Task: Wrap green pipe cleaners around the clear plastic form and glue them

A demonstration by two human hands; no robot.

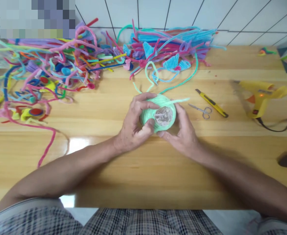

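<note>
Between my two hands, above the wooden table, is a round form wrapped in mint-green pipe cleaner (147,115). Its near end shows a clear, see-through circle (164,116), perhaps a cup or bottle base. My left hand (136,122) grips the left side, with thumb and index finger pressed at the rim of the circle. My right hand (182,132) cups the right side, thumb below and fingers partly hidden behind. A loose mint-green pipe cleaner end (182,101) sticks out to the right over the top.
Past the wrapped form lie scissors (203,111), a yellow utility knife (213,103) and a yellow glue gun (259,98) with a cord. Tangled colourful pipe cleaners (67,62) cover the back left. More bundles (173,39) lie along the tiled wall (182,14).
</note>
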